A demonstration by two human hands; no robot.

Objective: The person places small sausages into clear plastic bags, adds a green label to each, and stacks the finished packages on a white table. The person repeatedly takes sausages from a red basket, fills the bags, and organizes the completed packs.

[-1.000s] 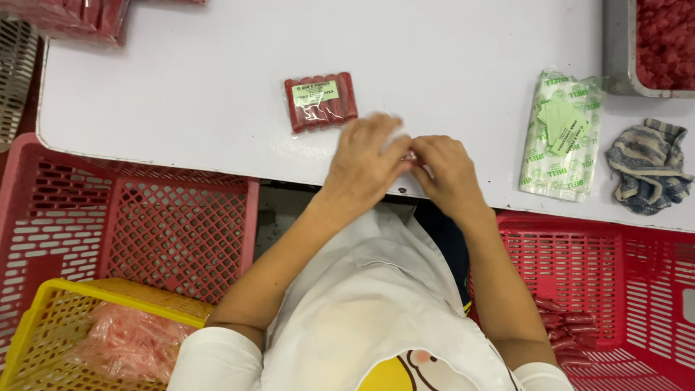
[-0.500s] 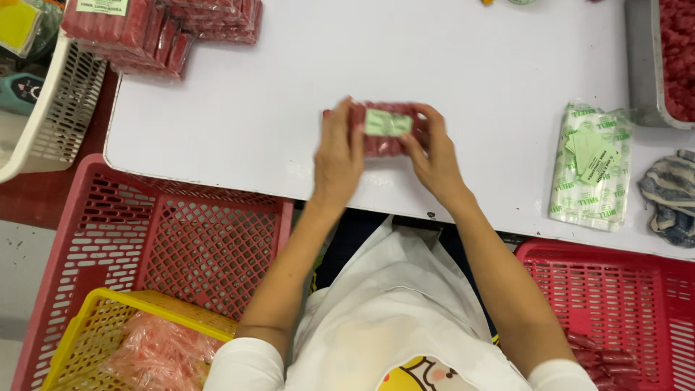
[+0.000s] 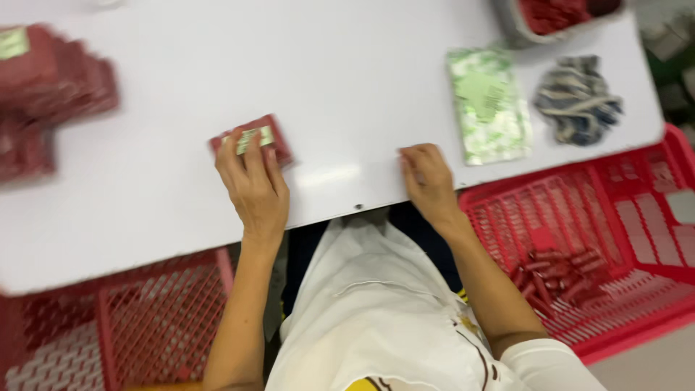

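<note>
A small red packet (image 3: 253,137) with a pale green label lies on the white table (image 3: 326,87). My left hand (image 3: 253,188) holds it, fingers over its near edge. My right hand (image 3: 427,181) rests on the table's near edge with fingers curled; nothing shows in it. A blurred stack of similar red packets (image 3: 51,94) sits at the far left of the table.
A green and white printed pouch (image 3: 486,105) lies right of my right hand, a crumpled blue and white cloth (image 3: 577,100) beyond it. A grey tray of red items (image 3: 557,14) stands at the back right. Red plastic baskets (image 3: 601,239) (image 3: 130,318) flank my body below the table.
Both hands held the red packet in front of me; now only my left hand has it and has carried it left. My right hand let go and rests at the table edge.
</note>
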